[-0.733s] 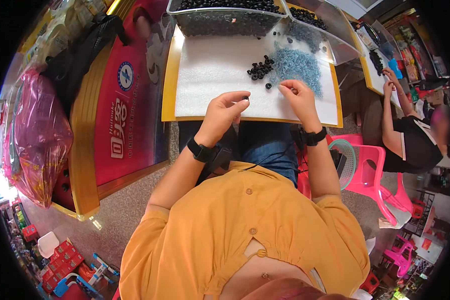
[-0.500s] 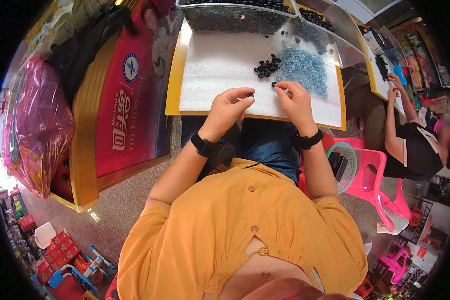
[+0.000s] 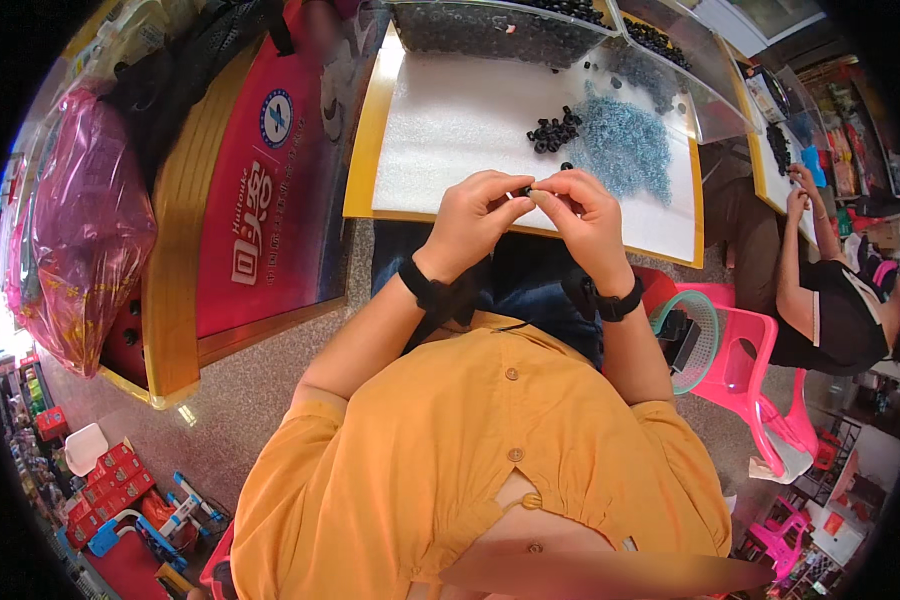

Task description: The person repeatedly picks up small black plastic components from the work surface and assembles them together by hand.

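Small black ring (image 3: pixel 526 190) sits pinched between both hands at the near edge of the white foam mat (image 3: pixel 450 130). Left hand (image 3: pixel 475 215) and right hand (image 3: pixel 578 215) meet fingertip to fingertip, fingers curled tight on it. Farther off lie a black ring pile (image 3: pixel 553 132) and blue wire heap (image 3: pixel 625 148).

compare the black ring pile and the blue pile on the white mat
The black ring pile is small, dark and made of chunky separate rings; the blue pile is far wider, pale blue and a fine tangled mass. Both lie loose on the white mat, side by side, beyond both hands.
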### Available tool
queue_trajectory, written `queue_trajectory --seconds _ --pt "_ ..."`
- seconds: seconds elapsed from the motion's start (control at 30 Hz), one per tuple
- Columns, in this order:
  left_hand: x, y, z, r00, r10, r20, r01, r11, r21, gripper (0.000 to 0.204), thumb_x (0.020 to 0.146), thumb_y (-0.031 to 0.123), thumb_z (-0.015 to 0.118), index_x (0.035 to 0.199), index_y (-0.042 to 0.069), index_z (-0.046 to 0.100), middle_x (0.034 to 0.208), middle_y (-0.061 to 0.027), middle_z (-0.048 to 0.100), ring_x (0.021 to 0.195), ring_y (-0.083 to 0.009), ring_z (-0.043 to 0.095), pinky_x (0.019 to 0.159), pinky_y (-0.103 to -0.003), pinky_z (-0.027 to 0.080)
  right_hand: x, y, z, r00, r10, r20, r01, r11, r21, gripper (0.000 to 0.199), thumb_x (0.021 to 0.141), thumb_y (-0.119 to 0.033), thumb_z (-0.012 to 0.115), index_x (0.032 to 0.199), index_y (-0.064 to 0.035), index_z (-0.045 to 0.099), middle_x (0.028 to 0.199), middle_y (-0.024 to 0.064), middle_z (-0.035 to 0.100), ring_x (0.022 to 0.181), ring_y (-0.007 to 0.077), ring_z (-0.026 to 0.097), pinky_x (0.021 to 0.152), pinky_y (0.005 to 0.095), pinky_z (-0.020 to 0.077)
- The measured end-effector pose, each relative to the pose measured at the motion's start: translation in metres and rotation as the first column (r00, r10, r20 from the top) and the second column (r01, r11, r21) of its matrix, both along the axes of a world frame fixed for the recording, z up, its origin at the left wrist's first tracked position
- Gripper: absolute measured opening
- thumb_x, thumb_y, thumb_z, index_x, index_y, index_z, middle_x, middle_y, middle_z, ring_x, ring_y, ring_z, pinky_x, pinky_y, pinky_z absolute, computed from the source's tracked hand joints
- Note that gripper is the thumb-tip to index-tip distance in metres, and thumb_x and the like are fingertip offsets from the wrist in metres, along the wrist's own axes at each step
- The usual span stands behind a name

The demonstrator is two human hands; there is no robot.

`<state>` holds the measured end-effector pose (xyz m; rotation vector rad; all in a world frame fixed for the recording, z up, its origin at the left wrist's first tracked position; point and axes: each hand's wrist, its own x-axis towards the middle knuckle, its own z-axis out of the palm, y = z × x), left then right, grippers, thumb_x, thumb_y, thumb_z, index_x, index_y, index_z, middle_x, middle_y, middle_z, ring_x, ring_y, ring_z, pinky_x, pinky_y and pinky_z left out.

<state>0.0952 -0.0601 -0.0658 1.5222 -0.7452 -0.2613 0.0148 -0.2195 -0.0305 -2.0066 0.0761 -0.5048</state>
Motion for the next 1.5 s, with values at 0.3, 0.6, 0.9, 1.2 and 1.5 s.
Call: queue_trajectory --seconds 0.3,0.6,0.9,1.2,1.5 --pt "-0.003 0.003 0.008 0.901 0.002 0.433 0.014 0.999 -0.035 0.028 0.081 0.008 0.073 0.109 0.005 0.069 0.09 -0.0107 0.065 0.076 -0.0251 0.063 0.065 -0.032 0.052 -0.012 -0.013 0.005 0.906 0.207 -0.369 0.038 0.829 0.558 0.014 0.087 -0.014 0.071 0.093 -0.0029 0.066 0.076 -0.0018 0.059 0.057 0.0036 0.046 0.049 0.0191 0.0336" --pt "-0.004 0.001 0.004 0.951 -0.103 0.292 0.103 0.995 0.015 0.029 0.082 0.011 0.074 0.11 0.004 0.069 0.088 -0.0107 0.066 0.076 -0.0232 0.064 0.065 -0.032 0.052 -0.014 -0.018 -0.007 0.872 0.394 -0.289 0.056 0.508 0.86 0.017 0.092 -0.018 0.066 0.101 -0.0044 0.061 0.073 -0.0036 0.056 0.054 -0.0003 0.042 0.045 0.0158 0.0281" --pt "0.004 0.0 -0.007 1.0 0.003 0.025 -0.005 0.999 0.053 0.024 0.085 0.014 0.071 0.108 0.005 0.07 0.084 -0.0095 0.067 0.069 -0.017 0.062 0.064 -0.028 0.051 0.069 -0.051 -0.008 0.988 -0.089 -0.128 -0.004 0.807 -0.59 0.016 0.084 -0.019 0.065 0.092 -0.0088 0.074 0.09 0.0127 0.066 0.086 0.0308 0.065 0.072 0.041 0.0527" --pt "0.008 0.005 -0.003 0.999 0.03 -0.031 -0.029 0.999 0.037 0.025 0.085 0.015 0.071 0.108 0.005 0.071 0.085 -0.0095 0.067 0.07 -0.0158 0.062 0.066 -0.028 0.051 0.101 -0.047 -0.006 0.985 -0.011 -0.173 -0.149 0.464 -0.873 0.011 0.082 -0.012 0.064 0.089 -0.0072 0.071 0.09 0.0114 0.064 0.084 0.0321 0.064 0.072 0.0417 0.0524" --pt "0.0 0.008 0.018 0.927 -0.018 -0.375 -0.014 0.997 -0.082 0.029 0.091 0.013 0.068 0.118 0.002 0.067 0.087 -0.0016 0.067 0.065 -0.0063 0.058 0.057 -0.021 0.048 0.019 -0.026 0.006 0.945 0.289 -0.153 -0.176 0.844 0.506 0.012 0.089 -0.002 0.061 0.101 -0.001 0.062 0.084 0.0025 0.062 0.066 0.0085 0.053 0.06 0.0217 0.0429"
